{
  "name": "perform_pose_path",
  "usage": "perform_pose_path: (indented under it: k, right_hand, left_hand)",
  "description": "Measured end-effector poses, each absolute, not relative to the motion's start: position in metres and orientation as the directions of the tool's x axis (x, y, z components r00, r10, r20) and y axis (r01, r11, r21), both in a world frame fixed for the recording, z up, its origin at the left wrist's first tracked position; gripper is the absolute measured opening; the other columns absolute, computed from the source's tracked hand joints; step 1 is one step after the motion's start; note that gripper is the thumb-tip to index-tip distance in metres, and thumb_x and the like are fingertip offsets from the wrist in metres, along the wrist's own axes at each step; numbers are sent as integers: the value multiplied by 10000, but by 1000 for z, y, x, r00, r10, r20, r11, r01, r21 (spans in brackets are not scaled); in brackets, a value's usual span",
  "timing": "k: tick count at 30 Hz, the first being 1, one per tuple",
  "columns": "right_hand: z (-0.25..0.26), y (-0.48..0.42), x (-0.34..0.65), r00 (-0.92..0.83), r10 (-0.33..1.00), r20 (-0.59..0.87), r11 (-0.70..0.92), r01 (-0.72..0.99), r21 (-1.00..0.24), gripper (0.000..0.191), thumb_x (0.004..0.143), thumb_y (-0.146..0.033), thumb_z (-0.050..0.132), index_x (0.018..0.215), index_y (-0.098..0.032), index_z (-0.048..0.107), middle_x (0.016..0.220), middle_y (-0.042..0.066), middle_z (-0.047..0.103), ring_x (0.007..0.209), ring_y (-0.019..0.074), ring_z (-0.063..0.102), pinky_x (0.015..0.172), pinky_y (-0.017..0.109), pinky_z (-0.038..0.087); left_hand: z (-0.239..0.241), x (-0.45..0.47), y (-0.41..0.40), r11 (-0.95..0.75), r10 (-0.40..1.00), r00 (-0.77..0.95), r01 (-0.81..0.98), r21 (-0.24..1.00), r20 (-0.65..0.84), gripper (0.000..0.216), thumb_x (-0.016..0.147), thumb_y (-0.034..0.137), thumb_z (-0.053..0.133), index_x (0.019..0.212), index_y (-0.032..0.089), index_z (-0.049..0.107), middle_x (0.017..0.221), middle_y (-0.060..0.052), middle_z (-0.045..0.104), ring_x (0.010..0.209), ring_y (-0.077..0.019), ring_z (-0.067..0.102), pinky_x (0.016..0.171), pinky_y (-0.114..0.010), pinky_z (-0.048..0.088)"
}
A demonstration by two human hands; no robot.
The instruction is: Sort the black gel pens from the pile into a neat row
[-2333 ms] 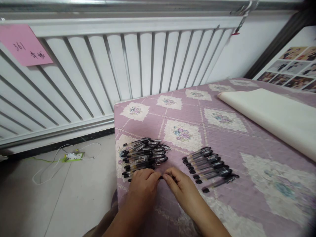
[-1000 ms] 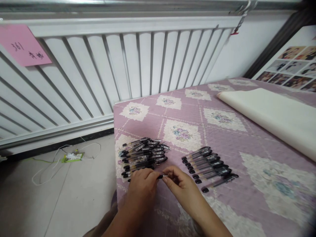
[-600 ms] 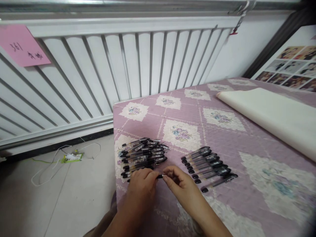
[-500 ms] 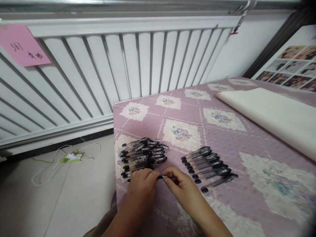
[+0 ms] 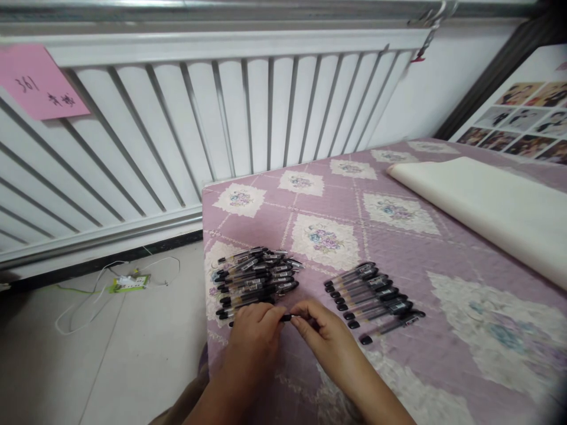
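Observation:
My left hand is closed around a black pen held low over the cover, its rear end poking out on the left and its front end on the right. At that front end, the thumb and fingers of my right hand are pinched together on the tip. What else sits inside the pinch is hidden. Just beyond my left hand lies a heap of black pens, overlapping one another. To the right of my right hand, several capped clear-barrelled pens lie side by side in a slanting row.
A purple flowered cover spreads over the surface, which ends on the left above the floor. A cream folded sheet lies at right, near a photo board. Behind stands a white radiator; a power strip rests on the floor.
Both hands keep almost the same pose on the pen. The view has shifted very slightly; the heap and the row of pens look unchanged.

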State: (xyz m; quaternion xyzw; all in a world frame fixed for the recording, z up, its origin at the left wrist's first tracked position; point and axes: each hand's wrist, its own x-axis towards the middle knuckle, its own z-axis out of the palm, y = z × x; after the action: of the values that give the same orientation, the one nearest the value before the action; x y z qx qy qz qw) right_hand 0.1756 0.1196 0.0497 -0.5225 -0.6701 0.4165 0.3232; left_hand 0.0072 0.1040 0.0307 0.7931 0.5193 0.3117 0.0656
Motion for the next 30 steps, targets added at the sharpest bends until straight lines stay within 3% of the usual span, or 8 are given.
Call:
perform_pose_path:
  k: [4, 10, 16, 24, 30]
  right_hand:
    - [50, 124, 181, -169, 985, -33, 31, 362, -932, 141, 845, -335, 533, 857, -221, 615, 763, -12, 614, 728, 161, 565, 669, 255, 436]
    - [51, 126, 187, -94, 991, -94, -67, 252, -965, 206, 823, -406, 538, 843, -210, 600, 662, -38, 518, 612, 135, 470, 577, 241, 375]
    - [54, 125, 186, -120, 987, -108, -74, 262, -962, 248, 829, -427, 527, 724, -205, 560, 628, -48, 466, 584, 120, 414, 556, 237, 336]
    - [56, 124, 185, -110, 989, -101, -70, 257, -964, 221, 811, -413, 542, 750, -204, 582, 626, -47, 477, 583, 123, 426, 546, 236, 340]
    - [53, 123, 183, -155, 983, -94, -52, 259, -964, 209, 825, -392, 548, 762, -200, 601, 636, -46, 501, 602, 123, 469, 567, 227, 381]
  left_hand:
    - [32, 4, 106, -405, 891, 259, 823, 399, 372, 257, 884, 148, 487, 1107, 165, 613, 949, -84, 682, 860, -258, 621, 761, -407, 481]
    - [44, 6, 104, -262, 964, 245, 845, 467, 98, 213, 890, 135, 496, 1014, 205, 655, 903, -48, 669, 860, -229, 613, 769, -355, 472]
    - [47, 10, 103, -185, 982, 166, 795, 577, 87, 149, 867, 118, 518, 900, 198, 639, 870, -31, 631, 855, -206, 586, 763, -318, 444]
    - [47, 11, 101, -86, 993, 116, 768, 635, -6, 114, 860, 128, 489, 866, 210, 568, 893, -14, 591, 830, -183, 590, 756, -301, 433]
    - [46, 15, 99, -130, 984, 177, 717, 684, 2, 282, 864, 188, 501, 1138, 231, 546, 1015, -33, 632, 930, -210, 602, 802, -322, 450]
